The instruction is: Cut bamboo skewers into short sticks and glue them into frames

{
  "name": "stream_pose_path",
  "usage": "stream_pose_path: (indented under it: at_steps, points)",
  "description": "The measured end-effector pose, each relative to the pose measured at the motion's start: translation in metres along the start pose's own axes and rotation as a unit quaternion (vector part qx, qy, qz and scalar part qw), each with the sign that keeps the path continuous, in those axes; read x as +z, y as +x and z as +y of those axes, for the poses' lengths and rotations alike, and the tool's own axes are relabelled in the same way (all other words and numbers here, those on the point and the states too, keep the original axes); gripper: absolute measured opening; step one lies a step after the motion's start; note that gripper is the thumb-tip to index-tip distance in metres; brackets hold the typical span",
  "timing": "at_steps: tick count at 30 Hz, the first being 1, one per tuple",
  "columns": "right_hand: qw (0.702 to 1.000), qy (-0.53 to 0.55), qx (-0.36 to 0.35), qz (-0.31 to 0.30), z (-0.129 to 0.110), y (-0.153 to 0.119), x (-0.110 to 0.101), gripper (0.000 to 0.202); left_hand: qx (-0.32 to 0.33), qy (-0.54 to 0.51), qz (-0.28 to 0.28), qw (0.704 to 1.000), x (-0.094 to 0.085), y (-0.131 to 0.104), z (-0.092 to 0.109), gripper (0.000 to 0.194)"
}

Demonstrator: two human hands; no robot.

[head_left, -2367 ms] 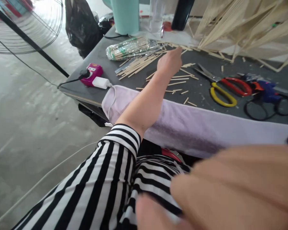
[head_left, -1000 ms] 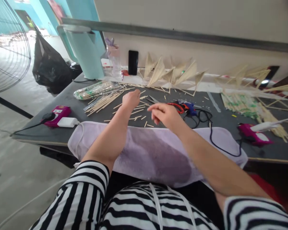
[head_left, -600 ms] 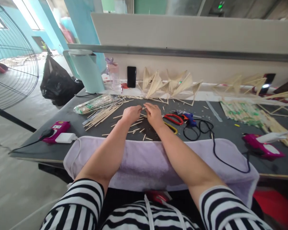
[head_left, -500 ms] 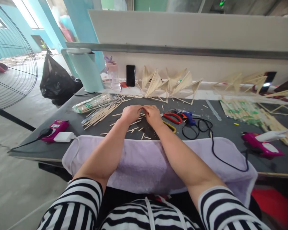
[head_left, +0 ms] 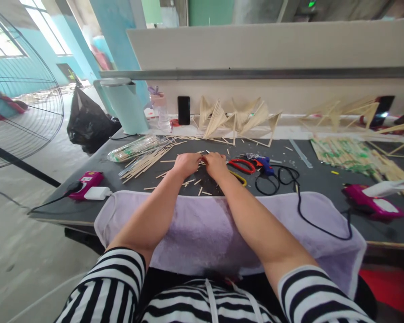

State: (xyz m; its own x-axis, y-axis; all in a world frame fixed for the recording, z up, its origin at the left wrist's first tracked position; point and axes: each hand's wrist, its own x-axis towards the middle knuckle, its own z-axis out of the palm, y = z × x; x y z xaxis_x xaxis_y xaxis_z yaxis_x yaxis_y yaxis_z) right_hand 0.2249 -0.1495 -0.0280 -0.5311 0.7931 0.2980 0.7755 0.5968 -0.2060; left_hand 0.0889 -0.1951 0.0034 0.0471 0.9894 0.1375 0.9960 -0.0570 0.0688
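My left hand and my right hand are close together above the dark table, fingertips nearly meeting. Both are closed, with fingers bent inward. Whatever they pinch is too small and too hidden to make out; pale stick ends show around the fingertips. Below and left of them lie short cut pieces of thin wooden stick. Right of my right hand are red-handled pliers, a yellow-handled tool partly behind my wrist, and a blue glue gun with a black cord.
Stick frameworks stand at the back beside a phone. Bagged sticks lie left, more bundles right. Pink power sockets sit at the left edge, another at right. A lilac towel covers the front edge.
The view has shifted slightly, so the scene sits a little lower and the left side further right. My fingertips have parted slightly; both hands stay at the same spot over the table.
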Motion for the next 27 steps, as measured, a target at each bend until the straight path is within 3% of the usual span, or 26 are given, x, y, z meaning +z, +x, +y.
stream_pose_path:
  at_steps: [5,20,23,27]
  points:
    - [1.000,0.005,0.005,-0.027,0.004,0.005,0.005,0.030,0.002,-0.006,0.000,1.000,0.004,0.002,-0.002,0.032]
    - [1.000,0.001,0.002,-0.007,0.006,0.001,0.002,0.024,-0.027,-0.022,-0.014,0.999,0.006,-0.001,0.007,0.033]
    - [1.000,-0.014,0.003,-0.014,0.001,0.000,0.002,0.023,-0.038,-0.019,-0.020,0.999,0.007,0.000,0.012,0.034]
    - [0.999,-0.027,-0.015,0.025,-0.011,-0.002,0.002,0.027,-0.066,-0.008,-0.023,0.998,0.004,0.002,0.011,0.031]
